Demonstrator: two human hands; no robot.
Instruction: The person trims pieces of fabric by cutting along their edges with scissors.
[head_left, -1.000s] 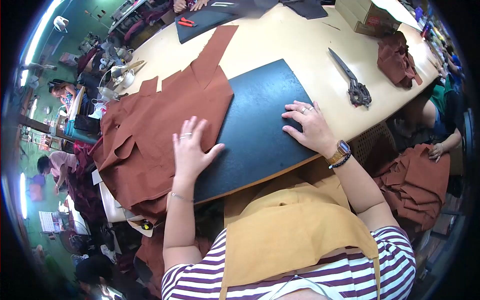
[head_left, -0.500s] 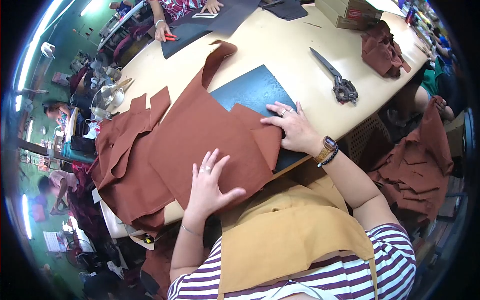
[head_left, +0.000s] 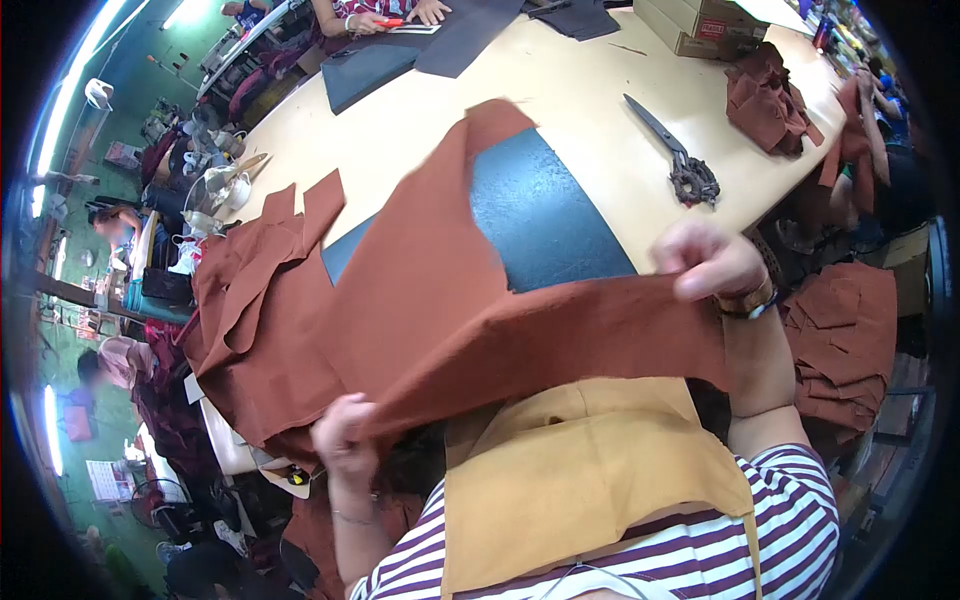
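Fingers (head_left: 698, 283) of left hand (head_left: 346, 438) and right hand (head_left: 715, 262) pinch brown cloth (head_left: 600, 330) edges, lower centre frame; even tension should limit creases.

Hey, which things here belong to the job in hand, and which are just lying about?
Likely part of the job:
brown cloth, held by the left hand and right hand
dark board, partly covered by the cloth

Likely just lying about:
scissors, untouched on the table
cardboard box, beyond the scissors

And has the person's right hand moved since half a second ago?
Yes: against the scissors, the right hand has moved rightward, from lower left of them to just below their handles in the picture.
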